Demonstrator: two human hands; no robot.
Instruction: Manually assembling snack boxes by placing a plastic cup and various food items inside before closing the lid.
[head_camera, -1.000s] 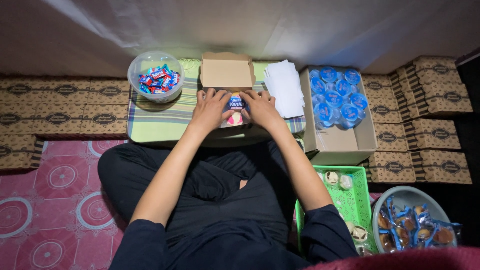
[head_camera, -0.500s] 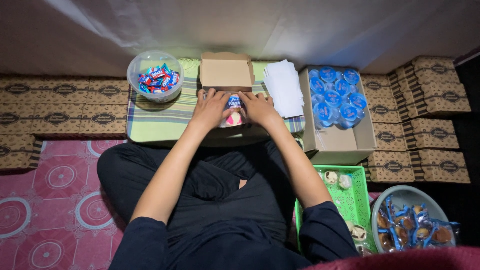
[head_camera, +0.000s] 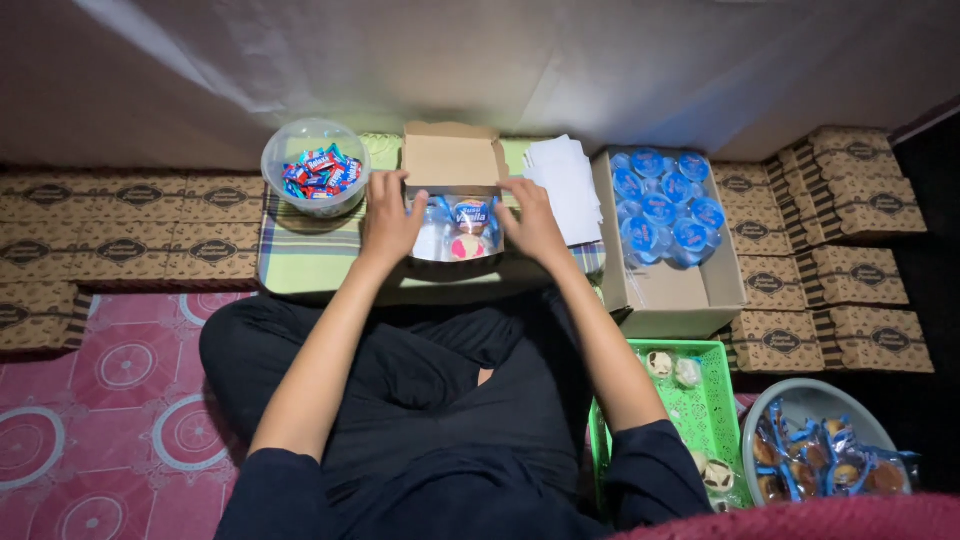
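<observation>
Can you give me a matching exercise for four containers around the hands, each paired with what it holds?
Things:
1. clear bowl
2. open small box
3. big cardboard box
4. green tray

Contents:
A. blue-lidded cups
B. small round cakes
C. red and blue wrapped sweets
D. a blue-topped cup and a pink-and-white snack, between the two hands

Pairs: 1-C, 2-D, 3-A, 4-B

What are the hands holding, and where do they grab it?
Both hold the small open cardboard box with snacks inside. The left hand grips its left side edge, the right hand its right side edge. It rests on the low table.
</observation>
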